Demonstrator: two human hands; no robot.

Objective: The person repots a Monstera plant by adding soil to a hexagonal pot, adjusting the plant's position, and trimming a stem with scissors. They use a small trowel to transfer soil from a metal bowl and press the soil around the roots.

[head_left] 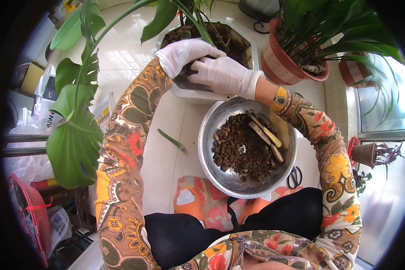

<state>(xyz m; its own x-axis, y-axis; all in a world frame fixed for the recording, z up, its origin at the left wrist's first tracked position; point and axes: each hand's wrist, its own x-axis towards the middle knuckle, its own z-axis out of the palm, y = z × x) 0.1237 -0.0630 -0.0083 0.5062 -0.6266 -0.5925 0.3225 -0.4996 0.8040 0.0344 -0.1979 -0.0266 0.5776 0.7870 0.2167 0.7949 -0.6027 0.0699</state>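
Both my hands wear thin white gloves and reach into a white octagonal planter [253,47] of dark soil [239,38], where green plant stems [202,28] rise. My left hand [187,55] bends over the near left side of the soil, its fingers stretched towards the stem bases. Beside it, partly under its fingertips, my right hand [222,75] has curled fingers pointing left. Whether either hand grips anything is hidden. Nearer to me stands a metal basin [207,165] with crumbly brown soil [239,148]. Two slim tools, one with a yellowish handle [272,137] and one worn brown [265,138], lie on that soil.
A cut green stem [171,139] lies on the tiled floor [162,162]. Black-handled scissors [294,178] rest right of the basin. A terracotta-coloured pot [280,64] with a leafy plant stands at right. Large monstera leaves [76,135] overhang the left side, above bags and a red basket [33,216].
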